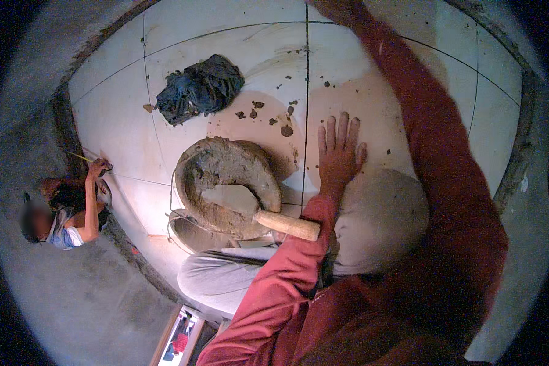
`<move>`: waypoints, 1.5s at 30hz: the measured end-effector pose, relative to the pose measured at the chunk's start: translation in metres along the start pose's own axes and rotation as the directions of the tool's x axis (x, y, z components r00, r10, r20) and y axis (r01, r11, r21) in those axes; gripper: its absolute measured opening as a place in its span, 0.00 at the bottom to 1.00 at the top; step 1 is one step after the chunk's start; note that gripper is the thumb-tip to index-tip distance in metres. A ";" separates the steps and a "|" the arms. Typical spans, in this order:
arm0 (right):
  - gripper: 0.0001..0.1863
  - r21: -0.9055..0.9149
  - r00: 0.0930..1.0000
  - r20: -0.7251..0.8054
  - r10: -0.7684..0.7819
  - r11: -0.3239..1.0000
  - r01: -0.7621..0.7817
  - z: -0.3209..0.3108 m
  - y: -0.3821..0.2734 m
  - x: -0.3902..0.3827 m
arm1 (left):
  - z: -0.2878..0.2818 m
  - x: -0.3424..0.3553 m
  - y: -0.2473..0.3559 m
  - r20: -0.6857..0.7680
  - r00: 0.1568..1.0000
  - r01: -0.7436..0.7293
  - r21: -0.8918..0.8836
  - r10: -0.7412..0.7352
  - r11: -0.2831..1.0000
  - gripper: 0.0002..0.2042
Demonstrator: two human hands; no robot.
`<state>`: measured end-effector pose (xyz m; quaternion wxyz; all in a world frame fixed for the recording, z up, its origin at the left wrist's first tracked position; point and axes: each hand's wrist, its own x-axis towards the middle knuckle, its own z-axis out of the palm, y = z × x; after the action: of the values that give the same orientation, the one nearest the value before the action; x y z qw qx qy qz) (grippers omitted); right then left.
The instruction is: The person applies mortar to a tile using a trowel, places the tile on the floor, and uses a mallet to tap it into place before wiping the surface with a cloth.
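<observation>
My left hand (338, 155) lies flat on the pale tiles (244, 46), fingers stretched forward and nothing in it. My right arm reaches far ahead; the right hand (337, 9) is cut by the top edge, so its fingers do not show clearly. Left of my left forearm stands a round pan (178, 177) of grey-brown wet mortar (216, 161). On the mortar rests a trowel (235, 200), its wooden handle (290, 226) sticking out over the rim beside my left sleeve.
A crumpled dark plastic bag or cloth (201, 88) lies beyond the pan. Mortar crumbs (287, 130) dot the tiles. At the left, another person (76, 213) holds a thin yellow strip (79, 157) near the tile edge. A framed mirror-like panel (180, 338) sits at the lower left.
</observation>
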<state>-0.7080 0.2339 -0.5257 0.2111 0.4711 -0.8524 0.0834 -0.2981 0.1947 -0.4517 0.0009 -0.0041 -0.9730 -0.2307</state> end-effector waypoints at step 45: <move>0.22 0.874 0.795 0.314 -0.518 0.486 -0.028 -0.319 -0.300 -0.021 | -0.009 -0.019 -0.006 0.040 0.998 0.036 0.063 -0.039 0.997 0.33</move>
<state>-0.3569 0.1964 -0.2660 -0.2842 0.6376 -0.6426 0.3159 -0.2791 0.1846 -0.4465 -0.0232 0.0094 -0.9794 -0.2003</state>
